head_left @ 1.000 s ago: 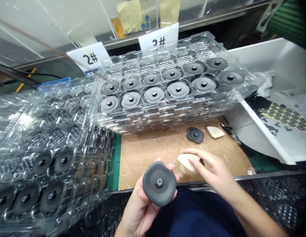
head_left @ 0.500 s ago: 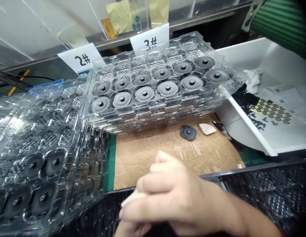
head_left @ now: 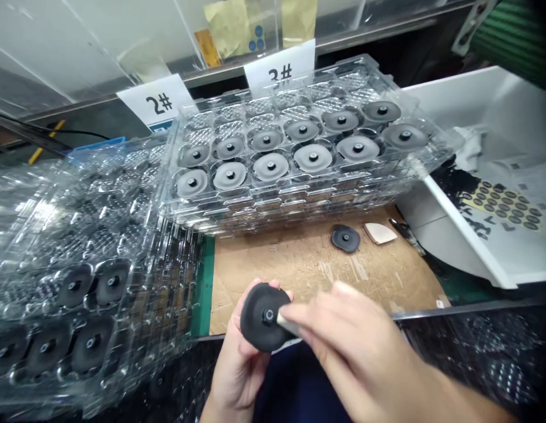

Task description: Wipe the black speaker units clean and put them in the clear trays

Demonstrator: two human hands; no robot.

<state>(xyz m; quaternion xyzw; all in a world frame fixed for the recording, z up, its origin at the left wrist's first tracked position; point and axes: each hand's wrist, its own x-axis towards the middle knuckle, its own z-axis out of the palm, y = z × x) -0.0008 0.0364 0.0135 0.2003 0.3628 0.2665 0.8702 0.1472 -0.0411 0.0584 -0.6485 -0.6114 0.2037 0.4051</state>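
At the counter's near edge, our left hand clasps a seemingly light, stiff disc, fingers suitably round its rim, our right hand pinching a pad.

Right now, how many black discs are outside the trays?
2: one disc in the left hand, another disc on the cardboard beside the pale wedge. More may be hidden.
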